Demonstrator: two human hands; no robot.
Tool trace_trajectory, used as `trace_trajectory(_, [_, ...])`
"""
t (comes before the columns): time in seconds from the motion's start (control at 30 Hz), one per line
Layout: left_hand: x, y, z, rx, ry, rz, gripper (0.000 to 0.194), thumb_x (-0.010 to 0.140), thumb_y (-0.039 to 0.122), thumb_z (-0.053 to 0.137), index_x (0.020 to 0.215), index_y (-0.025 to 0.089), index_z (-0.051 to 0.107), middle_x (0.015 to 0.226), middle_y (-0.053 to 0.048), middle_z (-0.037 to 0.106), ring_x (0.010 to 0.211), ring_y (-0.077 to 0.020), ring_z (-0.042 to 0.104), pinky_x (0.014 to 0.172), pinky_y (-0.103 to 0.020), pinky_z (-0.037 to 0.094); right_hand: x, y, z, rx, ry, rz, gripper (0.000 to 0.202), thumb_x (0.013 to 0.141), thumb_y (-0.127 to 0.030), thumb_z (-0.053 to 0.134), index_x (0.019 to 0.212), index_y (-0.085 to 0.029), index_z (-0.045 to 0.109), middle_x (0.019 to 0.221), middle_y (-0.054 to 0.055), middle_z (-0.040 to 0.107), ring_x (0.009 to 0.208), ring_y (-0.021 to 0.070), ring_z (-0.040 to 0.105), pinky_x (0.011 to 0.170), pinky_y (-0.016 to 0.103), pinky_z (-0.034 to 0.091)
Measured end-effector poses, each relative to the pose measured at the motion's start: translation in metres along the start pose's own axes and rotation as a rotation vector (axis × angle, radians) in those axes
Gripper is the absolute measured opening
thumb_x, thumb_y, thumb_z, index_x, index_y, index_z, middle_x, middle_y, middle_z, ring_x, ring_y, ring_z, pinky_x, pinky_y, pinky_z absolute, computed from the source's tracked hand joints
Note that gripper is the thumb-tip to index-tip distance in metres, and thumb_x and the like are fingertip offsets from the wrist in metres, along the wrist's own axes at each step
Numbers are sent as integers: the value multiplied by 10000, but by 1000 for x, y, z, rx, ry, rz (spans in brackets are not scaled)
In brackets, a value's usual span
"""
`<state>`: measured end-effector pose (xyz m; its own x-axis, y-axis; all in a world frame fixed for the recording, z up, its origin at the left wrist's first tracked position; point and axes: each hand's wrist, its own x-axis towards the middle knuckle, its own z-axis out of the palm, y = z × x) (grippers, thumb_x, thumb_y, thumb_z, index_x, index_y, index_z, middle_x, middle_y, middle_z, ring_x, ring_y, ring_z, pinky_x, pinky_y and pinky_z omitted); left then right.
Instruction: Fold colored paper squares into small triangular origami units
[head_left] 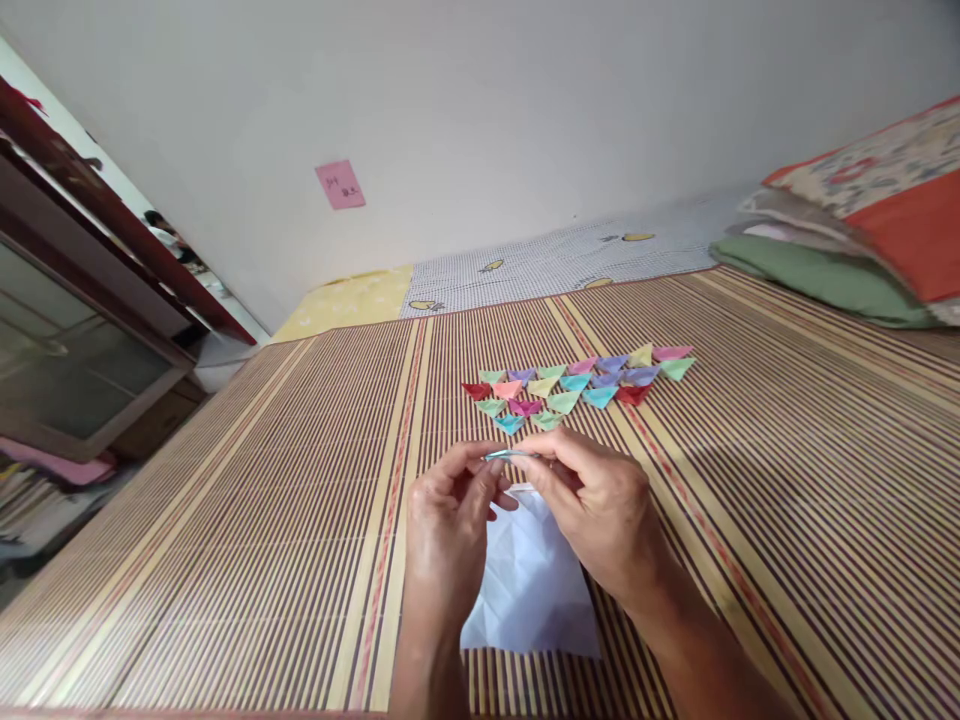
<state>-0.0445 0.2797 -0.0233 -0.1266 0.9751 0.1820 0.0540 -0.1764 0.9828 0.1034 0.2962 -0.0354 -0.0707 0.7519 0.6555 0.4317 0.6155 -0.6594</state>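
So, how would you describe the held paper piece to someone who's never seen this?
Over the striped mat, find the left hand and right hand, nearer the camera than the rows of coloured folded papers. The small bluish paper piece is pinched between their fingertips. Unlike the folded papers lying on the mat, it is held.

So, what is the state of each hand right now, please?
Left hand: closed, pinching one end of a small blue paper piece.
Right hand: closed, pinching the paper's other end.

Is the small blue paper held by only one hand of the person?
No, the left hand and the right hand both pinch the small blue paper, one at each end.
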Motion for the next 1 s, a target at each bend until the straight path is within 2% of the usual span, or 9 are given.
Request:
trace_trajectory(0.07, [1,1,-1,-126,-23,-35,101,878,265,755,942,204,805,672,-28,738,553,-138,688,499,-218,523,0,-1,0,12,2,26,115,978,-161,630,925,-230,705,797,5,750,680,163,692,633,287,524])
trace_trajectory(0.17, [3,0,-1,-309,-75,-68,102,850,268,793,921,198,812,726,-56,786,620,-165,733,612,-270,613,0,-3,-1,17,24,19,134,974,-153,616,919,-233,709,786,7,746,684,168,698,637,291,537])
trace_trajectory(0.27, [4,-4,0,-380,-52,-62,76,834,252,817,891,202,824,742,-57,800,668,-174,756,711,-304,648,1,-5,-3,65,38,-7,150,968,-131,609,945,-235,714,860,23,756,765,178,720,669,293,557])
trace_trajectory(0.4, [4,-8,0,-388,38,-17,72,805,253,849,858,209,831,744,-51,805,676,-171,763,715,-282,645,2,-10,-3,201,33,75,126,949,-139,648,975,-243,715,935,25,761,838,188,727,699,300,572])
trace_trajectory(0.5, [4,-7,1,-392,52,-8,94,787,265,867,842,200,828,736,-51,803,670,-161,757,705,-255,635,3,-13,-1,288,38,122,69,941,-175,683,935,-234,717,910,20,748,843,188,717,712,307,567])
trace_trajectory(0.63, [3,-4,2,-388,78,2,114,779,264,875,824,179,813,719,-38,784,640,-142,726,684,-247,629,2,-12,4,347,76,152,102,961,-178,652,876,-223,687,900,25,705,869,189,703,745,318,571])
trace_trajectory(0.8, [2,-5,4,-359,92,-6,78,799,236,862,815,181,808,736,-30,779,668,-135,723,695,-237,615,0,-11,8,417,62,191,114,947,-169,648,844,-213,669,943,43,685,914,205,704,794,347,590])
trace_trajectory(1.0, [2,-7,8,-339,158,29,111,755,237,885,808,183,804,764,-38,788,700,-142,725,697,-236,606,0,-12,9,498,85,250,121,922,-185,664,805,-211,665,917,29,664,811,170,678,700,297,579])
